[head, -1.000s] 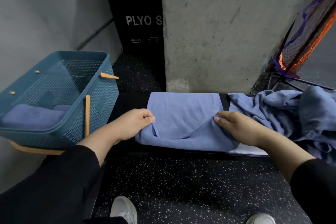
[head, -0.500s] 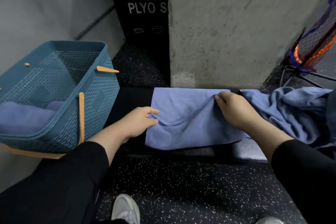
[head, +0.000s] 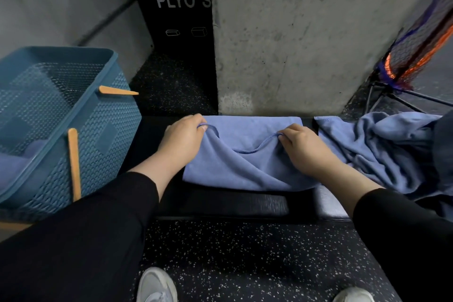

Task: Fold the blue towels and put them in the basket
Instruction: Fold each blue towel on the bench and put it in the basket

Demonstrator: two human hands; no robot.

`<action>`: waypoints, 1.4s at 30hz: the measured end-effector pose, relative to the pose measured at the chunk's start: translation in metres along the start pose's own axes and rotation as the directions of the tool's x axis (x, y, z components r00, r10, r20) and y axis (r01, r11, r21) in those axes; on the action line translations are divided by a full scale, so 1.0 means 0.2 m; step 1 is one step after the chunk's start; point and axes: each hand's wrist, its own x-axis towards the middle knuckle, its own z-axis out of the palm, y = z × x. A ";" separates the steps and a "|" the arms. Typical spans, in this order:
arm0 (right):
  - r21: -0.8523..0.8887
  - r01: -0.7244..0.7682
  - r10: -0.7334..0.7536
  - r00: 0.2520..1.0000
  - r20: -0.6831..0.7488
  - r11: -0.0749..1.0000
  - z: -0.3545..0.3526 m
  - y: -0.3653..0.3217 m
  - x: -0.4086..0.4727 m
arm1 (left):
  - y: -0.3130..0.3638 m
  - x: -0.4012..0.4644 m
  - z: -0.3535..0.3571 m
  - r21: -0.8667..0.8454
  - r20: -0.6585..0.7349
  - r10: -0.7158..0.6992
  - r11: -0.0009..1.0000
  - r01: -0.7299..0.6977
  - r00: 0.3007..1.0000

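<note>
A blue towel is lying half-folded on the black counter, with the left hand and right hand each pinching its hemmed edge. Left of the towel a teal basket is sitting, holding folded towels; right of it, a crumpled towel pile is lying.

Both hands have carried the towel's near edge farther back.
</note>
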 end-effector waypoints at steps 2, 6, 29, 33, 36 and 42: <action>-0.005 0.004 -0.004 1.000 -0.007 1.000 0.00 0.00 0.00 | -0.02 0.01 0.04 0.103 0.048 -0.005 0.995 0.000 0.999; -0.021 -0.011 0.011 1.000 -0.020 1.000 -0.01 -0.02 -0.03 | -0.02 -0.01 0.06 0.214 0.057 0.001 0.977 -0.013 0.998; 0.194 -0.003 0.004 1.000 -0.005 0.981 -0.31 -0.25 -0.45 | 0.03 -0.51 -0.16 0.171 0.316 0.077 0.976 -0.137 0.946; 0.364 -0.094 0.109 0.994 -0.021 0.927 -0.37 -0.26 -0.36 | 0.04 -0.43 -0.17 0.057 0.305 0.000 0.998 -0.018 0.952; 0.403 -0.144 0.201 0.974 -0.103 0.904 -0.39 -0.25 -0.25 | 0.08 -0.36 -0.21 -0.207 0.102 0.025 0.978 -0.003 0.994; 0.332 -0.245 0.281 0.958 -0.064 0.911 -0.27 -0.15 -0.01 | 0.13 -0.11 -0.26 -0.431 -0.182 -0.116 0.902 0.027 0.976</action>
